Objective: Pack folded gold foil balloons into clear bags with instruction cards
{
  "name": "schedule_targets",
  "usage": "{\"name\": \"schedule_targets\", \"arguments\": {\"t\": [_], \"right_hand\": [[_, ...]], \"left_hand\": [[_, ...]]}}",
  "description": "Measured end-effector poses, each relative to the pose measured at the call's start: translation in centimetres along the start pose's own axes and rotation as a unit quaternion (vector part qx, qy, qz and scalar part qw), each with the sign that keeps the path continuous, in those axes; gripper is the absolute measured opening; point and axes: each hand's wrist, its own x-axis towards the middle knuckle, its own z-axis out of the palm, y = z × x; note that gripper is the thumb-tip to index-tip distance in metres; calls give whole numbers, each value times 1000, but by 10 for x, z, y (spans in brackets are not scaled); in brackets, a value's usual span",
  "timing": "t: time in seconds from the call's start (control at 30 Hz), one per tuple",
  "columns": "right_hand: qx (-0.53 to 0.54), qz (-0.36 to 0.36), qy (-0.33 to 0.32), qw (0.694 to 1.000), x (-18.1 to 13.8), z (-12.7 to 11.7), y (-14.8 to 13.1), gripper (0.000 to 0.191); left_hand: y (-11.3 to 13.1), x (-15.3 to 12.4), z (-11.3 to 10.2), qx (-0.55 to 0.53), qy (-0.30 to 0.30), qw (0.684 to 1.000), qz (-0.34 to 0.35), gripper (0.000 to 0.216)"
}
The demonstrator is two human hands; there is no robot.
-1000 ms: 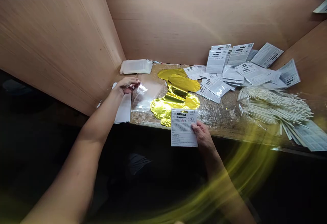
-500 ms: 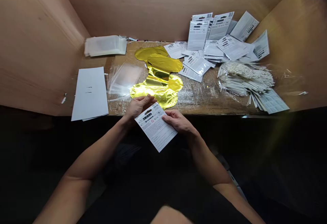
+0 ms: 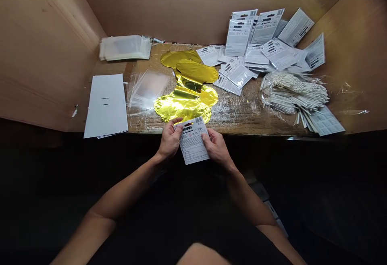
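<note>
Between my hands is a white printed packaging card (image 3: 194,147) with a hang hole, held up in front of the table's near edge. My left hand (image 3: 171,138) pinches its upper left edge, thumb on the printed face. On its right edge my right hand (image 3: 215,146) grips with the thumb in front; the fingers behind the card are hidden. Just beyond the card lie gold foil balloons (image 3: 184,100), flat and overlapping. Left of them is a fanned stack of clear plastic sleeves (image 3: 151,90).
White sheets (image 3: 105,108) lie at the left. Behind them sits a stack of translucent bags (image 3: 125,48). Many bagged cards (image 3: 238,39) are piled at the back right. A bag of white sticks (image 3: 293,92) rests on a pale blue sheet (image 3: 328,121). Wooden panels enclose three sides.
The card has turned from a strong tilt to nearly upright. My left hand has shifted right and down and now grips the card's upper left edge; my right hand still holds the right side.
</note>
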Motion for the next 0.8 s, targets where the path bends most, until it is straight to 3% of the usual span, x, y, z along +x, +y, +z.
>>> {"name": "schedule_targets", "arguments": {"t": [0.17, 0.27, 0.33, 0.5, 0.63, 0.8], "right_hand": [[41, -12, -14, 999, 0, 0, -4, 37], [56, -20, -45, 997, 1, -3, -9, 42], [90, -11, -29, 995, -1, -2, -9, 45], [219, 60, -37, 973, -19, 14, 8, 60], [277, 66, 10, 958, -30, 28, 16, 58], [289, 59, 51, 954, -28, 23, 16, 58]], "left_hand": [[-2, -7, 7, -46, -33, 998, -20, 50], [13, 2, 5, -64, -6, 994, -84, 48], [22, 12, 4, -76, 11, 991, -106, 43], [33, 25, 9, -116, 49, 991, -36, 38], [18, 13, 24, -79, 8, 996, -45, 46], [-12, -8, 35, -34, -54, 996, -66, 53]]}}
